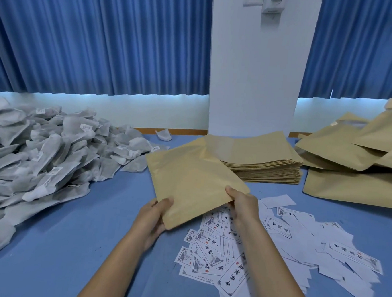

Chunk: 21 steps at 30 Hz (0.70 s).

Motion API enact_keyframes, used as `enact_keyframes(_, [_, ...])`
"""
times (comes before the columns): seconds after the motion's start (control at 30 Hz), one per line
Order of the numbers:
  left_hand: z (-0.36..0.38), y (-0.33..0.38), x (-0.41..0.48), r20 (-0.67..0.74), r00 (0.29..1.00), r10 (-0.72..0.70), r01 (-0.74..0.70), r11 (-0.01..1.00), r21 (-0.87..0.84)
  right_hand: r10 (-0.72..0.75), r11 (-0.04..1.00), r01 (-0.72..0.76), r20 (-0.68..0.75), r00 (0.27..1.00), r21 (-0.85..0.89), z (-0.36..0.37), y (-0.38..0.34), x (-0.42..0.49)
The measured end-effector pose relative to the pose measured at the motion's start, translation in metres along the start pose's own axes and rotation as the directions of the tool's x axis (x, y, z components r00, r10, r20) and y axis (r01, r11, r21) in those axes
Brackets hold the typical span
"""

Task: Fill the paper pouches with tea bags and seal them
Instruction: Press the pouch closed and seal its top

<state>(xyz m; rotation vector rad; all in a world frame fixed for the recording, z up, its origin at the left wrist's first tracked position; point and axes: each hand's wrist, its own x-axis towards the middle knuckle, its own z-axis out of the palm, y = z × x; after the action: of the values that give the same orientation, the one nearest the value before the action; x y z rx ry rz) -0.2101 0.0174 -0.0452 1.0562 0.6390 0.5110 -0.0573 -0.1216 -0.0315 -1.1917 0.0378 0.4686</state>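
Observation:
A flat brown paper pouch is held tilted above the blue table. My left hand grips its near left corner, thumb on top. My right hand pinches its near right corner. A big heap of grey tea bags fills the left side of the table. Behind the held pouch lies a neat stack of empty flat pouches.
Puffed brown pouches are piled at the right. White printed labels lie scattered under and right of my hands. One stray tea bag lies by the far edge. A white pillar and blue curtains stand behind.

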Motion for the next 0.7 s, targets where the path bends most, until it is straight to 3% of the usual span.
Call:
enact_keyframes(0.07, [0.001, 0.006, 0.002, 0.047, 0.999, 0.021, -0.018, 0.997, -0.072, -0.005, 0.999, 0.005, 0.019, 1.000, -0.032, 0.000, -0.003, -0.006])
enact_keyframes(0.23, [0.025, 0.030, -0.001, 0.026, 0.967, 0.252, -0.253, 0.968, 0.002, -0.162, 0.955, 0.168, 0.045, 0.986, -0.243, -0.012, -0.033, -0.025])
enact_keyframes(0.37, [0.076, 0.044, -0.009, 0.164, 0.924, 0.346, -0.356, 0.934, 0.036, -0.331, 0.914, 0.315, -0.021, 0.943, -0.257, -0.042, -0.077, -0.040])
enact_keyframes(0.5, [0.150, 0.041, -0.018, 0.358, 0.911, 0.205, -0.238, 0.970, 0.049, -0.454, 0.881, 0.407, -0.190, 0.870, -0.243, -0.095, -0.117, -0.054])
enact_keyframes(0.6, [0.206, 0.031, -0.032, 0.554, 0.831, 0.058, -0.178, 0.970, 0.165, -0.463, 0.885, 0.445, -0.373, 0.804, -0.138, -0.143, -0.138, -0.058])
enact_keyframes(0.7, [0.259, 0.022, -0.046, 0.659, 0.750, -0.046, -0.186, 0.943, 0.277, -0.438, 0.874, 0.482, -0.520, 0.733, -0.058, -0.194, -0.159, -0.052])
